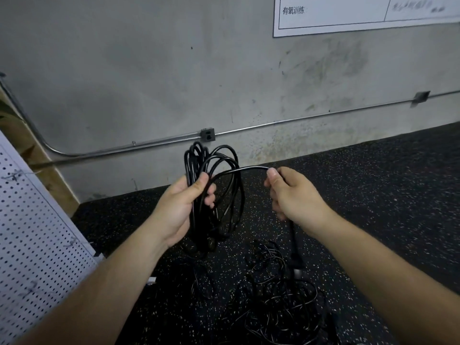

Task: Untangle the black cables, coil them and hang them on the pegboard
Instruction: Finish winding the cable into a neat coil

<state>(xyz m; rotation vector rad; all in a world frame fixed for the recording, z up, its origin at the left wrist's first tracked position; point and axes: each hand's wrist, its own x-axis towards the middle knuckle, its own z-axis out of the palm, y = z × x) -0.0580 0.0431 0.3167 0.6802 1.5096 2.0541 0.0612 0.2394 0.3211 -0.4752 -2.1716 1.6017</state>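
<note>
Head view, looking down at both hands held out over the floor.

Left hand: fingers and thumb wrapped round a coil of glossy black cable. The loops stand up above the fist and hang below it, roughly upright, clear of the floor.

Right hand: thumb and fingers curled round a single free strand that arcs across from the coil. The strand passes through the fist and drops below it to a black moulded plug, which dangles in the air.

The hands are apart at about the same height, joined only by the arcing strand.

A tangled heap of thin black cables lies on the black speckled rubber floor, beneath and slightly right of the hands, touching neither.

White perforated pegboard: at the left edge, leaning, beside the left forearm. Small hooks show on it, with no cable hung.

Behind: grey concrete wall with a metal conduit pipe, a small grey outlet box just above the coil's top, and a white printed sheet at upper right.
</note>
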